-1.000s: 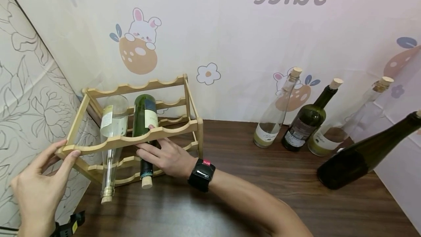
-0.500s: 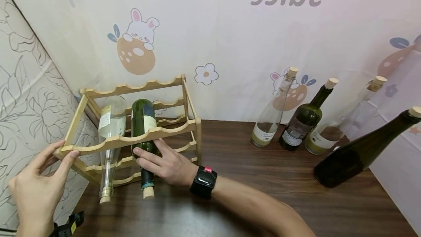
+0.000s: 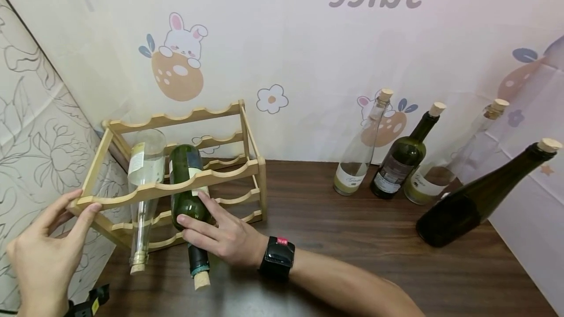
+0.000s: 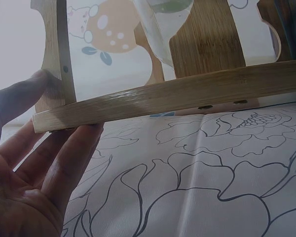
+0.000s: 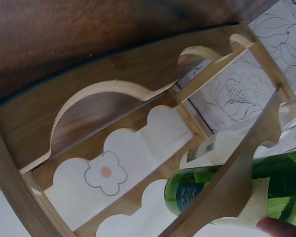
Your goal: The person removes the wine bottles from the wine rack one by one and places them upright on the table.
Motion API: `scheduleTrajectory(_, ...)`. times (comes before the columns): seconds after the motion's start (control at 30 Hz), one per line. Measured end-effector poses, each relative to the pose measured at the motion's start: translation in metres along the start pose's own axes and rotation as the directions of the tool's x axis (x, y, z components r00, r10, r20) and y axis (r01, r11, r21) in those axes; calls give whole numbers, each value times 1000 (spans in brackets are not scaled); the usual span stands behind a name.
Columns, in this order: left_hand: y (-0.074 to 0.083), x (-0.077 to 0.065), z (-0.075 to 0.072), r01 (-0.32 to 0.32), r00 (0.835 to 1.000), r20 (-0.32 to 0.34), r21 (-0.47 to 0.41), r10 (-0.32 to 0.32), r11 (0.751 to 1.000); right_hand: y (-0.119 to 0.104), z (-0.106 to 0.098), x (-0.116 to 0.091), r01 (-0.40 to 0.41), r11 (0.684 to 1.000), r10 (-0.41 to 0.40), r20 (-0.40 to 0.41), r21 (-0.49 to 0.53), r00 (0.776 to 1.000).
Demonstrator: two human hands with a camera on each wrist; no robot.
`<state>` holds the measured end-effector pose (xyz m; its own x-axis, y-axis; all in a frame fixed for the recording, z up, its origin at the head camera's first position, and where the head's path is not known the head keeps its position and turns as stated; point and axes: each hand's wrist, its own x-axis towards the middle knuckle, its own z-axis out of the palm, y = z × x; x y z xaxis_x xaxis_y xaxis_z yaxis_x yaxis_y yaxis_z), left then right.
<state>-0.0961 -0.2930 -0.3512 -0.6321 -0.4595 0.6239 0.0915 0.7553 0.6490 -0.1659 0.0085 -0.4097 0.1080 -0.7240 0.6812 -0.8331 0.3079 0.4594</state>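
My left hand (image 3: 46, 251) pinches the front left top corner of a wooden wine rack (image 3: 231, 174); in the left wrist view, thumb and fingers lie around the end of its side bar (image 4: 187, 94). My right hand (image 3: 231, 236) holds a green wine bottle (image 3: 185, 204) by its body, thumb on the label side. This bottle lies tilted below the top front rail, its corked neck (image 3: 199, 260) sticking out toward me. In the right wrist view its base (image 5: 180, 190) shows inside the rack. A clear corked bottle (image 3: 147, 163) lies left of it in the rack.
At the right on the dark wooden table (image 3: 308, 224) stand a clear bottle (image 3: 352, 170), a dark green bottle (image 3: 398, 165), another clear bottle (image 3: 425, 185) and a larger dark bottle (image 3: 458, 212), all corked. Printed sheets (image 3: 308, 62) cover the walls behind and beside the rack.
The green wine bottle has slid out of the rack toward me, its cork now lower in the head view. My right hand has moved with it. The left hand keeps its hold on the rack.
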Motion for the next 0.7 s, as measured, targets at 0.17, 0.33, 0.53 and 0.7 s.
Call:
scheduleTrajectory(0.17,-1,0,1,13,1000,3,-11,-13,1000,-9,-9,-3,23,1000,-23,-14,1,1000)
scheduleTrajectory(0.33,0,-1,1,12,1000,-9,-16,-12,1000,-18,-20,-10,25,1000,-25,-17,13,1000)
scheduleTrajectory(0.53,0,-2,3,47,999,-1,-36,-47,998,-25,-34,-15,27,998,-25,-24,62,999)
scheduleTrajectory(0.7,-1,-2,2,115,993,32,-63,-113,991,-28,-48,-16,24,994,-21,-34,102,999)
